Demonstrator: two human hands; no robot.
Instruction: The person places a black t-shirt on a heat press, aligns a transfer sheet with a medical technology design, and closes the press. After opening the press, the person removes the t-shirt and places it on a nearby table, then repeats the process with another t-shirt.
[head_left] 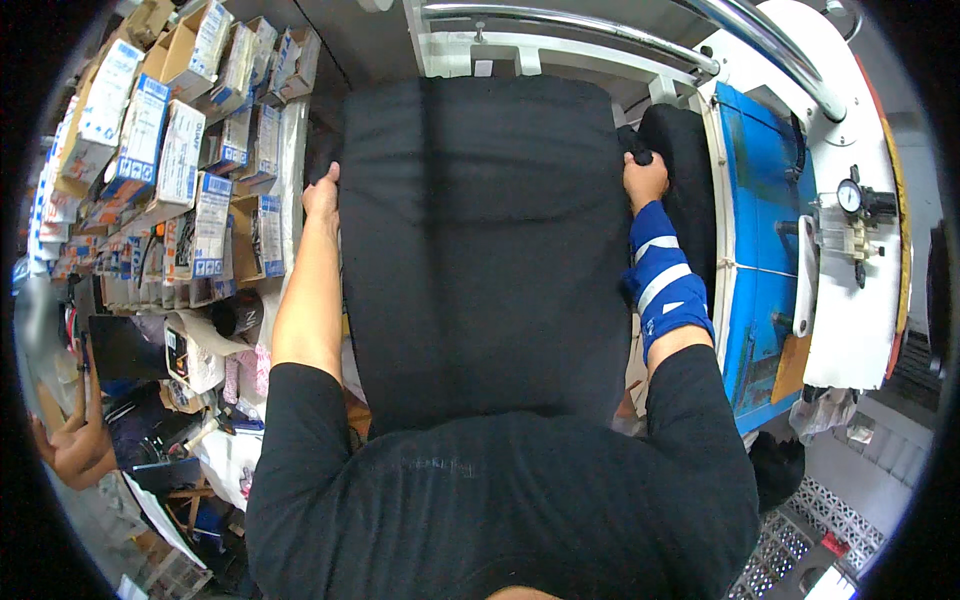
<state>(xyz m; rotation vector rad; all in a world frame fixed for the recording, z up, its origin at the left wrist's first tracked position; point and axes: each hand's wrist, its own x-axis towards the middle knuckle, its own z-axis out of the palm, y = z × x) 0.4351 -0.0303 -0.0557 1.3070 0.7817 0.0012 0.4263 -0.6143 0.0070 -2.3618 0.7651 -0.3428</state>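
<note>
A large black cloth-covered panel (500,250), roughly rectangular with soft creases, spans the space in front of my chest. At its left edge my left hand (322,192) is closed, thumb up; the other fingers are partly hidden. My right hand (646,178) makes a fist around a dark bunched piece (634,144) at the panel's upper right edge. A blue sleeve with white stripes (664,270) covers my right forearm, while the left forearm is bare. Beside my right hand lies another black padded piece (678,170).
Open cardboard boxes (190,170) crowd a shelf at left. A white machine frame with a metal rail (560,15) stands ahead. To the right are a blue panel (765,240) and a pressure gauge (849,197). Another person's arm (80,440) shows at far left.
</note>
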